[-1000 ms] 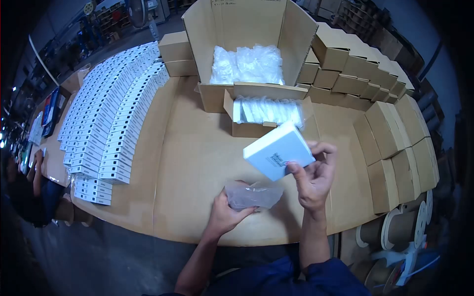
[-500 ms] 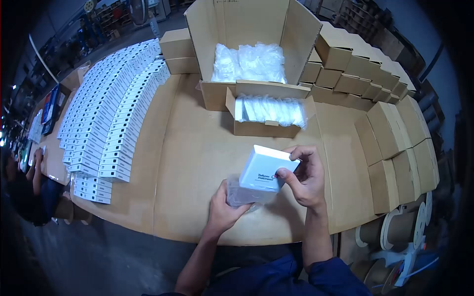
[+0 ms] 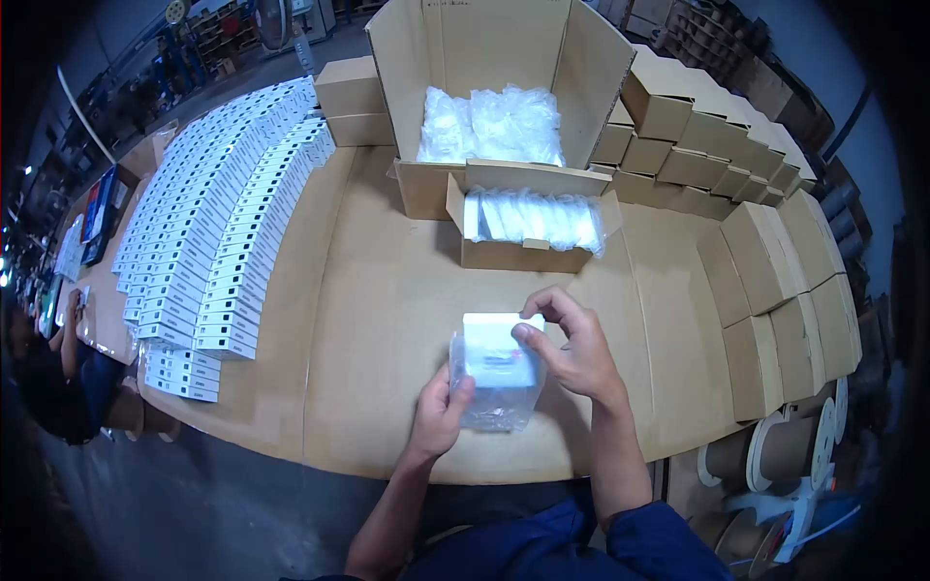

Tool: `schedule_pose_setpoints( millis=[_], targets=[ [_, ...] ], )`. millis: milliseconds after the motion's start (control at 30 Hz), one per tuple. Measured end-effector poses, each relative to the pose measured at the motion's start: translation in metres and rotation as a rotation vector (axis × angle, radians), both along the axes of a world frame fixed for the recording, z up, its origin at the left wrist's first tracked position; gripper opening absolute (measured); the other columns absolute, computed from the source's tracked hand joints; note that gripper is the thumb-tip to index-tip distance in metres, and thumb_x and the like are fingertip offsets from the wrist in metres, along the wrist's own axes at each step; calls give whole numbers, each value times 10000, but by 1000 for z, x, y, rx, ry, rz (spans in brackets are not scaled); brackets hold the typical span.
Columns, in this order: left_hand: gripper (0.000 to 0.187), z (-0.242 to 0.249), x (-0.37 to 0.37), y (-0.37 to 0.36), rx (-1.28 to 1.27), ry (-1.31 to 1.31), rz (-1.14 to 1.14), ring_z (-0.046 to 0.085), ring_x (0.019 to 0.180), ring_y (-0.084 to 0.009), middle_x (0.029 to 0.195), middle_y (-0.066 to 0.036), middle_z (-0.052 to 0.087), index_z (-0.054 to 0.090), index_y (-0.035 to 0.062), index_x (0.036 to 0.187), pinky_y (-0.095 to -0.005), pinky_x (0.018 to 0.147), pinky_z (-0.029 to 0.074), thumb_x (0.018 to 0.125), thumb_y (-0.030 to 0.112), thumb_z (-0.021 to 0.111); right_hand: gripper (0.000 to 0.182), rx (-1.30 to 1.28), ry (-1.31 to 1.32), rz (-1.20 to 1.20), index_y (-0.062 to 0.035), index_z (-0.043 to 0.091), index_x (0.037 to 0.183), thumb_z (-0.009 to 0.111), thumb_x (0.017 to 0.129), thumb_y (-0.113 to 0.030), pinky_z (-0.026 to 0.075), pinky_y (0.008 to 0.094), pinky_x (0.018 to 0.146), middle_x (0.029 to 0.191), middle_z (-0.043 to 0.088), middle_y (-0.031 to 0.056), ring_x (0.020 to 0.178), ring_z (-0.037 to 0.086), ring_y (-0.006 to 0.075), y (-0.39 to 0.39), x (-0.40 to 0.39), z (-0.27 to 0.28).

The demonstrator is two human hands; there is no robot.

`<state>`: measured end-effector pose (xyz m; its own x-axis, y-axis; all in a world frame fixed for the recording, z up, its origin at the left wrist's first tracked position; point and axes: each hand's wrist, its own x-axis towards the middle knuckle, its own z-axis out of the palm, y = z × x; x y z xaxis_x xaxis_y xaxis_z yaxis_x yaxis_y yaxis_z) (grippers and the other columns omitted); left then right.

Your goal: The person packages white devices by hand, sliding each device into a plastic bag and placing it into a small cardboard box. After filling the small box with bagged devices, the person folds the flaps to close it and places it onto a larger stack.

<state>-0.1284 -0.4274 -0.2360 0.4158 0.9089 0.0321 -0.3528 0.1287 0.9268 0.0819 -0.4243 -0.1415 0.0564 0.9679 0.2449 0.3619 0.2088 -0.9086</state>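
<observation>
A small white box (image 3: 489, 332) is partly inside a clear plastic bag (image 3: 496, 412) in front of me. Its upper end sticks out of the bag, and its lower part shows through the film. My left hand (image 3: 438, 414) is closed on the left side of the bag, thumb across the front. At the box's upper right corner, my right hand (image 3: 573, 356) pinches the box between thumb and fingers. Just beyond stands an open carton (image 3: 523, 258) with a row of bagged white boxes (image 3: 538, 221) in it.
Behind that carton, a bigger open carton (image 3: 504, 44) holds clear plastic bags (image 3: 494, 124). Stacked white boxes (image 3: 208, 223) fill the left of the table (image 3: 387, 290). Brown cartons (image 3: 765, 261) are piled on the right. Another person (image 3: 58, 373) is at far left, with spools (image 3: 790, 450) below right.
The white box has gone down into the plastic bag and now stands straighter. Both hands have shifted slightly; my right hand has moved left and down with the box.
</observation>
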Motion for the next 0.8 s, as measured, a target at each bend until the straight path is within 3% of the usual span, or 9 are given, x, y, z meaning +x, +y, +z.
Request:
schedule_pose_setpoints(
  millis=[67,167,267,300,433,633,733,800],
  targets=[
    [372,-14,0,1,-115,-33,22,635,1123,-147,1235,-94,673,561,-36,1363,-328,1000,514,1116,237,506,250,-100,138,44,13,602,1156,720,959,-84,536,322,872,976,706,81,932,667,152,2,0,-9],
    [371,-13,2,1,-175,-115,89,636,1116,-140,1230,-106,670,538,-36,1388,-324,978,524,1128,221,479,391,-114,408,50,2,512,1334,686,996,-86,534,298,900,1113,694,74,1022,651,132,-2,-3,-34],
    [382,-8,0,4,-176,-169,124,648,1097,-141,1219,-107,672,523,-38,1401,-319,964,530,1127,225,479,364,-239,668,107,3,540,1314,690,993,-81,530,269,892,1147,679,64,1019,639,110,-22,1,-55],
    [378,-11,-2,6,-148,-186,111,658,1088,-150,1217,-105,676,517,-40,1404,-326,964,534,1131,216,461,282,-237,730,93,13,582,1250,684,997,-58,531,255,867,1086,683,59,979,636,95,-29,-7,-55],
    [402,-18,-9,12,-88,-112,82,648,1140,-173,1269,-119,664,556,-53,1370,-335,1011,511,1143,246,414,115,-232,769,-59,26,647,1105,673,997,-5,538,259,836,994,697,55,923,640,94,-38,-23,-72],
    [484,1,-12,15,133,146,116,565,1323,-243,1356,-181,644,544,-69,1429,-371,1156,401,1152,273,344,110,-45,701,-89,23,648,1108,663,1007,-16,544,310,941,1094,742,151,1032,679,162,-34,-25,-69],
    [487,-2,-17,16,165,97,64,554,1334,-245,1400,-173,614,525,-70,1443,-373,1150,410,1154,275,337,161,-3,761,-9,18,628,1158,664,1005,-21,529,335,998,1188,730,189,1087,683,197,-33,-23,-71],
    [495,-8,-13,13,43,-18,85,547,1336,-241,1422,-170,592,483,-69,1472,-369,1142,419,1155,279,329,240,-13,777,-42,18,606,1216,679,989,-9,524,330,998,1200,721,169,1096,673,186,-32,-30,-61]
  ],
)
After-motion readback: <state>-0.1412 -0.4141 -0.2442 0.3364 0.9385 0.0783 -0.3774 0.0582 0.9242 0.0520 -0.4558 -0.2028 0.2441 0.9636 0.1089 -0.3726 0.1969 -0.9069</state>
